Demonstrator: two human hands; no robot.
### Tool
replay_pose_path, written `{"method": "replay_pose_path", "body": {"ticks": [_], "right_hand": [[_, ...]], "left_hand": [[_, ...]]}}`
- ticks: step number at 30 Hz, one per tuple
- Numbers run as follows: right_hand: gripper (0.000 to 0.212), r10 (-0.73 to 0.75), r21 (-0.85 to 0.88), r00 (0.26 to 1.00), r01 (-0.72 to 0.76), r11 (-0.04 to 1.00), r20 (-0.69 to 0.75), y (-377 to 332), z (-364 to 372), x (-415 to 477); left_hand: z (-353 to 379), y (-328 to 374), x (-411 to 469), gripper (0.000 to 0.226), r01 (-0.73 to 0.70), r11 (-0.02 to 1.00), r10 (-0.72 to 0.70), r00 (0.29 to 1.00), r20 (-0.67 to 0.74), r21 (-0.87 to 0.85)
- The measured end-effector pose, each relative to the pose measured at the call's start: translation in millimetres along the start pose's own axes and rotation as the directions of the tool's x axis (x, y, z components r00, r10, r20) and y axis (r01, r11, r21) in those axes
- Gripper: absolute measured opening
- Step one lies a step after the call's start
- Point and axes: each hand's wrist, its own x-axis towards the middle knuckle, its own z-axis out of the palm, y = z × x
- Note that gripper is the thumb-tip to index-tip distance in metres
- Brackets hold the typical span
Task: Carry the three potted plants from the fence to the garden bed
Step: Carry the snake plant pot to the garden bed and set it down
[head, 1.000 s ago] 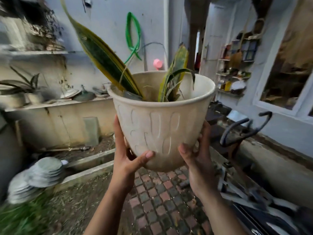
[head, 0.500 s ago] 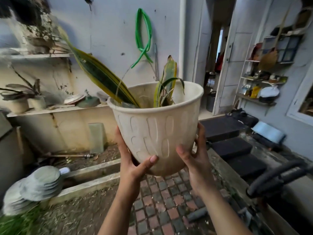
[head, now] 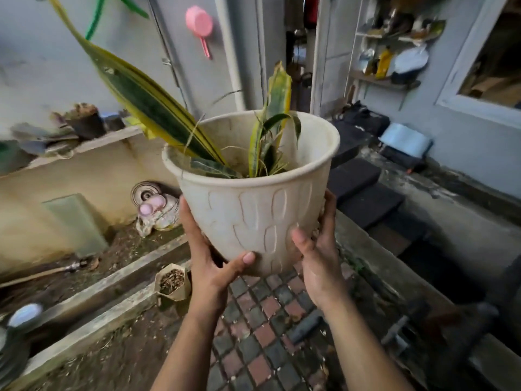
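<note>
Cream plastic pot with a striped plant, gripped underneath by left hand and right hand fingers.

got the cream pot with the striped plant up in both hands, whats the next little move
Probably carry it left and lower it toward the soil strip behind the concrete curb. The cream ribbed plastic pot is in the air, cupped low by the left hand and right hand, over the brick paving.

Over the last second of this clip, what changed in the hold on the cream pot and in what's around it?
The view swung: the pink scoop on the wall is in sight again, and a small paper pot now shows by the concrete edging. The cream pot looks more tilted. Unchanged: left hand and right hand cup its base, above the brick paving.
</note>
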Motion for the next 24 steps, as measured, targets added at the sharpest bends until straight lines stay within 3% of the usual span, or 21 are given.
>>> {"method": "replay_pose_path", "body": {"ticks": [5, 8, 11, 15, 19, 24], "right_hand": [[0.086, 0.097, 0.143, 0.995, -0.093, 0.985, -0.017, 65, -48, 85], [0.094, 0.172, 0.207, 0.981, -0.150, 0.967, -0.092, 99, -62, 128], [0.092, 0.165, 0.169, 0.976, -0.140, 0.976, -0.140, 134, -72, 170], [0.071, 0.154, 0.117, 0.982, -0.141, 0.983, -0.112, 193, -83, 226], [0.072, 0.179, 0.153, 0.976, -0.159, 0.975, -0.124, 294, -104, 277], [0.084, 0.150, 0.156, 0.970, -0.120, 0.980, -0.193, 487, -149, 315]], "left_hand": [[33, -88, 74, 0.147, 0.122, 0.992, -0.121, 0.992, 0.034, -0.043], [39, -133, 119, 0.142, 0.147, 0.989, -0.144, 0.986, 0.084, -0.027], [41, -179, 155, 0.141, 0.168, 0.986, -0.166, 0.984, 0.057, -0.023], [31, -251, 197, 0.138, 0.174, 0.983, -0.172, 0.984, 0.041, -0.066], [18, -354, 241, 0.129, 0.198, 0.980, -0.195, 0.977, 0.090, -0.032], [3, -553, 249, 0.133, 0.144, 0.989, -0.143, 0.989, 0.033, -0.031]]}}
